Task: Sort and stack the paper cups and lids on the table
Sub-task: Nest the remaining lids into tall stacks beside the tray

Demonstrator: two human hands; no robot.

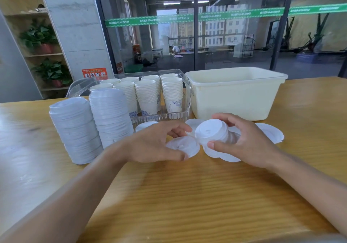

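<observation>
White plastic lids, item in hand: a short stack of lids (212,132) was held tilted in the right hand (246,141), fingers curled over its far side and thumb pinching its near edge, just above the worktop (187,195) at centre.

Single lid (183,146): was pinched at its near rim by the left hand (152,143), thumb beneath and fingers narrow above it, just left of the short stack and nearly touching it.

Loose lids (270,132): lay flat on the worktop beneath and to the right of the hands, some overlapping.

Finished lid stacks (93,122): two tall columns stood at near left, leaning a little.

Paper cups (146,94): stood nested in a clear tray (178,116) at far centre; a cream tub (236,94) stood to its right.

Handling note, as judgement: the single lid probably needed squaring rim to rim with the short stack before pressing home, both hands steady. A skewed lid would likely jam or splay the stack. Light pressure seemed enough, thin plastic being prone to buckle.
</observation>
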